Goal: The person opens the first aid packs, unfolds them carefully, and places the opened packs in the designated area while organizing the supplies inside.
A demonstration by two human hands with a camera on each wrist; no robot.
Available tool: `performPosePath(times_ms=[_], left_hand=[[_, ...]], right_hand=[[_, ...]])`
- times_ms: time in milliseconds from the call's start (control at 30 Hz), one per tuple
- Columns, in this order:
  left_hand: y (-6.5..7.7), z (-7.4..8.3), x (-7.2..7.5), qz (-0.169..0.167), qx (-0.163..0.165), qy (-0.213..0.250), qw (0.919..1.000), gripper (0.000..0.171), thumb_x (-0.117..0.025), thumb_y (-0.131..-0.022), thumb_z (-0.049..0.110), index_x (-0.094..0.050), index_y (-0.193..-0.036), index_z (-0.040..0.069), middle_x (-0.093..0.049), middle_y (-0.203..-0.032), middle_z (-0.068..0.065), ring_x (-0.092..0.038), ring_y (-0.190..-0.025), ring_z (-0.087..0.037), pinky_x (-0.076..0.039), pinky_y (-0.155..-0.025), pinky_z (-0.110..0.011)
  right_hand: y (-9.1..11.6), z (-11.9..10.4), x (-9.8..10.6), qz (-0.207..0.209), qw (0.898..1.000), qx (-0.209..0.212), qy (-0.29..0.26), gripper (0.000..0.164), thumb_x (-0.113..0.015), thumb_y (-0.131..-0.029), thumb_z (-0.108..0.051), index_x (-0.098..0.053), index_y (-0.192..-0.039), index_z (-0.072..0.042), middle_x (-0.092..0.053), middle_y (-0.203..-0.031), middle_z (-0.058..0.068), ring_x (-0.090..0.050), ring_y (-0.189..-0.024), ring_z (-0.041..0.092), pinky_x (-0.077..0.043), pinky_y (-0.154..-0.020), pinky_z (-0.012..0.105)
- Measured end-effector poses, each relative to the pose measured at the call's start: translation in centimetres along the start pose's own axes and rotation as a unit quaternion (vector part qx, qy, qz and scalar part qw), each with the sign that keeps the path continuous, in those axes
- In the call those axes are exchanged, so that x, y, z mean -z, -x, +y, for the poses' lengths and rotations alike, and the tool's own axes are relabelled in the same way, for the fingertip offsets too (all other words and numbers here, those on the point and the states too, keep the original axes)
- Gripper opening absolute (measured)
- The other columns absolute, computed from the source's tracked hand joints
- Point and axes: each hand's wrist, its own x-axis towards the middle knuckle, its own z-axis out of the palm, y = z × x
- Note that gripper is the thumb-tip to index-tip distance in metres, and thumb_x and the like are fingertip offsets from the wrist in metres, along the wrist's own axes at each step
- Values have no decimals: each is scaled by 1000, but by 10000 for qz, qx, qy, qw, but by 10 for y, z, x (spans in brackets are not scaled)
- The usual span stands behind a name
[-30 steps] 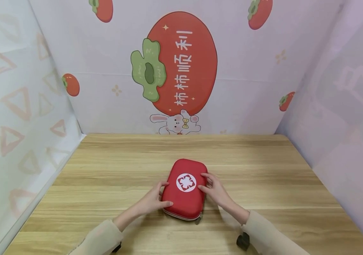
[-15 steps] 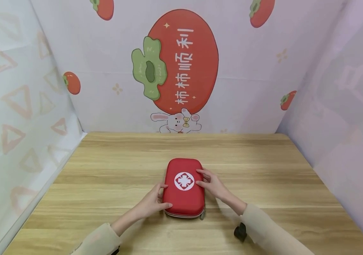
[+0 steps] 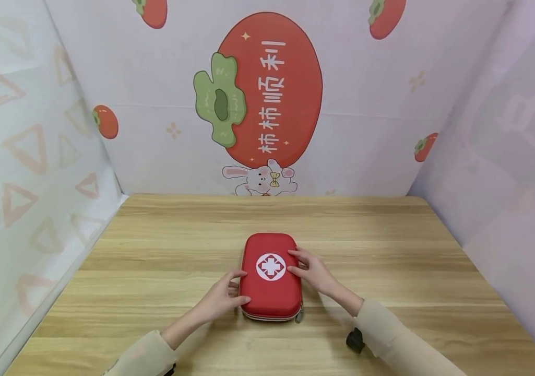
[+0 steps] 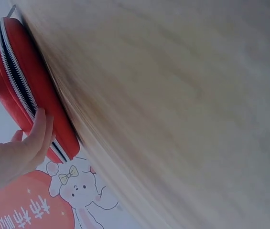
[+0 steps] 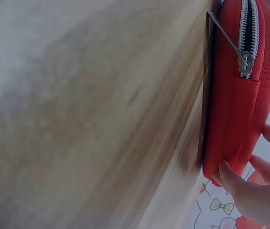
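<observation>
A red zippered first-aid case [image 3: 272, 296] with a white round cross emblem [image 3: 271, 267] lies flat on the wooden table, its long sides pointing away from me. My left hand [image 3: 220, 298] holds its left side, thumb on the near-left top edge and fingers along the side; in the left wrist view fingertips [image 4: 40, 125] lie over the zip. My right hand [image 3: 315, 273] grips the far right side, fingertips on the top and edge. The zip's teeth stand parted with a dark gap. Its slider [image 5: 245, 63] sits on the right side, the pull tab hanging down.
The wooden table [image 3: 164, 240] spreads around the case. A printed cloth back wall [image 3: 366, 146] and cloth side walls [image 3: 27, 156] enclose it. A black device [image 3: 355, 340] is strapped at the right sleeve.
The case has turned slightly counterclockwise, its far end swinging left, and now lies straight. Both hands have stayed on its sides, the right shifting a little left. The last half second shows almost no movement.
</observation>
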Motion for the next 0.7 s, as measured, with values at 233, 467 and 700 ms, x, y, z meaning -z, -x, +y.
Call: performPosePath(times_ms=[233, 467, 700], left_hand=[[-3, 6, 0, 404, 155, 312, 9986, 48, -64, -76, 2, -45, -119, -8, -52, -109, -24, -56, -94, -36, -51, -76, -36], [-7, 13, 2, 785, 137, 577, 9951, 41, -63, -77, 0, -52, -116, -5, -53, -112, -21, -59, -89, -27, -51, -69, -25], [-12, 25, 2, 898, -186, 837, 9923, 33, -60, -78, -4, -57, -111, -5, -52, -113, -18, -59, -83, -20, -50, -68, -20]], right_hand=[[7, -8, 3, -163, 9993, -11, 343, 44, -62, -80, -6, -49, -120, 7, -33, -131, 31, -46, -111, 40, -43, -87, 42], [18, -17, 2, -96, 9893, 26, 1456, 42, -64, -79, -15, -53, -119, -3, -37, -130, 24, -46, -110, 39, -43, -87, 46], [32, -28, 0, 108, 9764, 608, 2069, 40, -66, -77, -16, -56, -114, -4, -44, -125, 18, -43, -114, 33, -41, -90, 46]])
